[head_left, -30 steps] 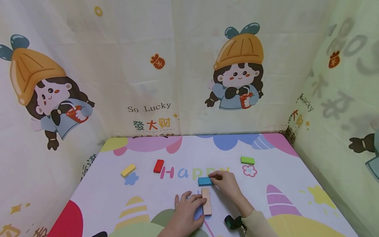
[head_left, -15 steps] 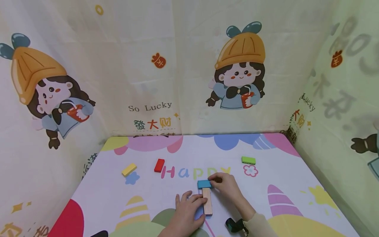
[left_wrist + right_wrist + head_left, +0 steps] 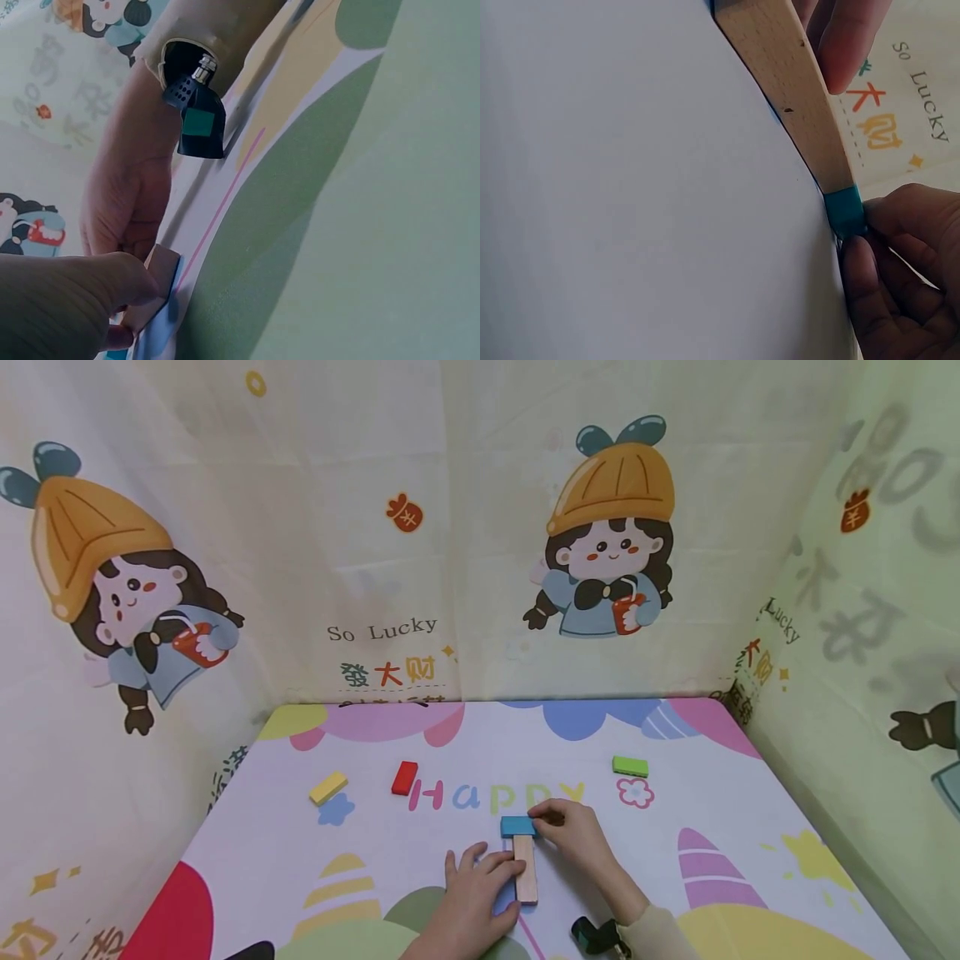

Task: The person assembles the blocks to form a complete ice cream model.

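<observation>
A plain wooden block (image 3: pixel 527 881) lies lengthwise on the table, its long side running away from me. My left hand (image 3: pixel 472 902) holds it from the left, fingertips on its top and thumb by its near end. Across the far end of the wooden block lies a blue block (image 3: pixel 516 826), the two touching in a T shape. The right hand (image 3: pixel 573 835) pinches the blue block's right end between thumb and finger. In the right wrist view the blue block (image 3: pixel 845 211) meets the end of the wooden block (image 3: pixel 795 97).
A yellow block (image 3: pixel 328 788) and a red block (image 3: pixel 405 778) lie at the back left of the printed tabletop (image 3: pixel 420 852). A green block (image 3: pixel 630 767) lies at the back right. Printed cloth walls (image 3: pixel 480 568) stand around the table.
The right hand has drawn the blue block slightly nearer, from just beyond the wooden block up against its far end. The left hand and wooden block have stayed in place.
</observation>
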Available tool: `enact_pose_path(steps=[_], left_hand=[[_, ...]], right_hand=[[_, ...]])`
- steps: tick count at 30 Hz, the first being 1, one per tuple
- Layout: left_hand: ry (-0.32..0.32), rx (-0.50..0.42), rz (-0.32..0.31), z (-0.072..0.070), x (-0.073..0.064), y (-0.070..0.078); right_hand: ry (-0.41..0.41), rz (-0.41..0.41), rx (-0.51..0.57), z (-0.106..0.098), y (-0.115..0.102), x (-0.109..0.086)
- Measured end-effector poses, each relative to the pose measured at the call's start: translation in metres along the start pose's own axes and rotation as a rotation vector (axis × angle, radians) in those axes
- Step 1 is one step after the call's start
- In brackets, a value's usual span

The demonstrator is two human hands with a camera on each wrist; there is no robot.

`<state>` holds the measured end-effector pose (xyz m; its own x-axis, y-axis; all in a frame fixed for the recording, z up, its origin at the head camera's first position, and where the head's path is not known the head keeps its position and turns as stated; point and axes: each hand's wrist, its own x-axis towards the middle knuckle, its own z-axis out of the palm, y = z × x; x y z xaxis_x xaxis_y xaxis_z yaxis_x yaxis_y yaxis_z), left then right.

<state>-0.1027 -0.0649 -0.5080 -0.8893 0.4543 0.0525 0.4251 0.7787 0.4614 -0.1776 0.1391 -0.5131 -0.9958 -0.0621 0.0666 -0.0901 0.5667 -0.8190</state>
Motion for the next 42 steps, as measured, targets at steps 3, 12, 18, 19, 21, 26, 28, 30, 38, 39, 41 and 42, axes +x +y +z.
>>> enact_pose_path(steps=[3,12,18,19,21,26,28,30,38,39,41,42], left_hand=[[0.01,0.006,0.008,0.0,-0.001,0.0],[-0.007,0.012,0.015,-0.001,-0.001,-0.001],[-0.001,0.023,0.029,0.002,-0.001,-0.001],[0.0,0.027,0.029,0.002,-0.001,-0.001],[0.002,0.034,0.028,0.003,-0.002,-0.001],[-0.019,0.045,0.022,0.0,-0.001,-0.001],[-0.023,0.046,0.022,-0.001,-0.001,-0.001],[-0.021,0.044,0.022,-0.002,-0.002,-0.002],[-0.032,0.032,0.032,-0.002,-0.002,-0.003],[-0.035,0.032,0.034,-0.002,-0.001,-0.003],[-0.041,0.034,0.037,-0.001,-0.001,-0.003],[-0.04,0.037,0.038,-0.001,-0.001,-0.003]], right_hand=[[0.006,0.01,0.002,0.001,-0.001,-0.001],[0.005,0.03,-0.003,-0.002,0.0,-0.002],[0.059,0.072,-0.012,-0.014,0.008,0.001],[0.067,0.084,-0.011,-0.017,0.01,0.002],[0.083,0.097,-0.014,-0.024,0.014,0.004],[0.1,0.117,-0.041,-0.047,0.022,0.009],[0.104,0.108,-0.066,-0.054,0.025,0.012],[0.104,0.093,-0.096,-0.06,0.028,0.015],[0.149,0.071,-0.189,-0.087,0.045,0.026],[0.159,0.074,-0.193,-0.091,0.047,0.027],[0.19,0.079,-0.198,-0.099,0.051,0.029],[0.207,0.081,-0.198,-0.102,0.053,0.03]])
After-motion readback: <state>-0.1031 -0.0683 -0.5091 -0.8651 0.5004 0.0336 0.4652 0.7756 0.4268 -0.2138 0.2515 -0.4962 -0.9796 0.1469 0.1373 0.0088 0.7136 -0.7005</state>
